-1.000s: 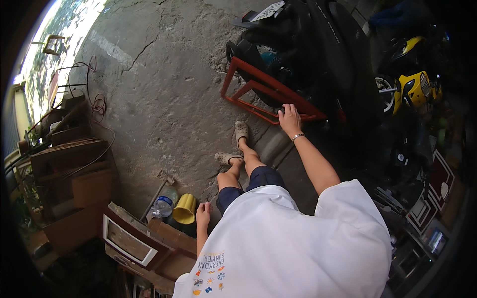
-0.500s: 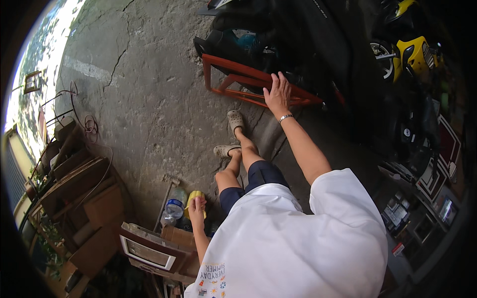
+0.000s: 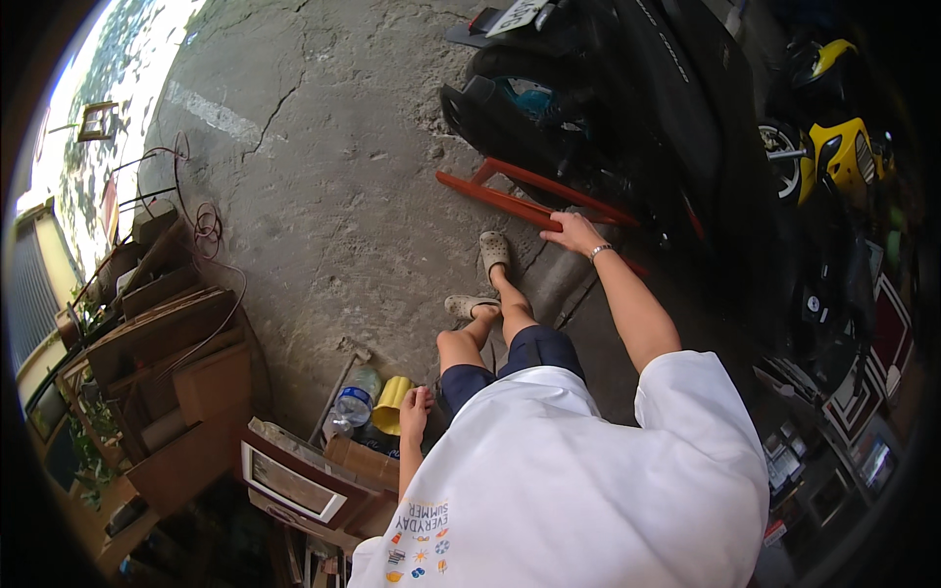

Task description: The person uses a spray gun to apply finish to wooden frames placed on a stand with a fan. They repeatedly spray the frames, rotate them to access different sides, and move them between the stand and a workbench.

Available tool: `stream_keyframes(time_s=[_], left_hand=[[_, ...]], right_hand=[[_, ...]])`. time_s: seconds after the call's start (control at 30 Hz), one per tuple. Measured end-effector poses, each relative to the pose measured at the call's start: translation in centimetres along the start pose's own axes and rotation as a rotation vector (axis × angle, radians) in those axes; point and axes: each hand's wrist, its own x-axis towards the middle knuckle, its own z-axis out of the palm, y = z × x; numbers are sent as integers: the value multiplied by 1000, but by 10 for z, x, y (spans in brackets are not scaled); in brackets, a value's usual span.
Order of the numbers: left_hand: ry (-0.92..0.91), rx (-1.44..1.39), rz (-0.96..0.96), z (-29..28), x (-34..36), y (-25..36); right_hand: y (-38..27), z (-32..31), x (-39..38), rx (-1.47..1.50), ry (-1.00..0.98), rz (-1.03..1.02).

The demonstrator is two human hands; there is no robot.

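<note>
My right hand (image 3: 575, 235), with a metal-banded watch or bracelet at the wrist, is closed on the near bar of a red-orange frame (image 3: 500, 200). The frame tilts toward me, and its far bar leans beside a black motorcycle (image 3: 627, 108). The hand and the dark shade hide part of its right end. Low at my left side hangs my left hand (image 3: 417, 407), its fingers loosely curled with nothing visible in them. It is just right of a yellow fluted plastic pot (image 3: 390, 406), apart from it as far as I can tell.
A large clear bottle (image 3: 357, 394) stands by the pot. Framed panels (image 3: 294, 480) and stacked boards and cardboard (image 3: 167, 372) fill the lower left. A yellow-and-black motorcycle (image 3: 843, 152) and leaning picture frames (image 3: 853, 392) are at right. Cracked concrete (image 3: 323, 216) lies ahead.
My right hand has moved from resting over the frame's top edge to gripping its near bar, which has come toward me. My left hand has shifted right of the yellow pot. The view has turned slightly.
</note>
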Motion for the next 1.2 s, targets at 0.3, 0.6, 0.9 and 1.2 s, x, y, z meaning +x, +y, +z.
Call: stream_keyframes(time_s=[0.3, 0.6, 0.9, 1.2], left_hand=[[75, -179, 42, -30, -1, 11], [235, -65, 137, -116, 134, 108], [-240, -1185, 424, -230, 131, 458], [1, -1428, 821, -475, 166, 688]], right_hand=[[-160, 11, -45, 31, 88, -199], [-420, -55, -40, 620, 81, -253], [-676, -73, 48, 1118, 204, -784], [-857, -113, 203, 1151, 324, -1084]])
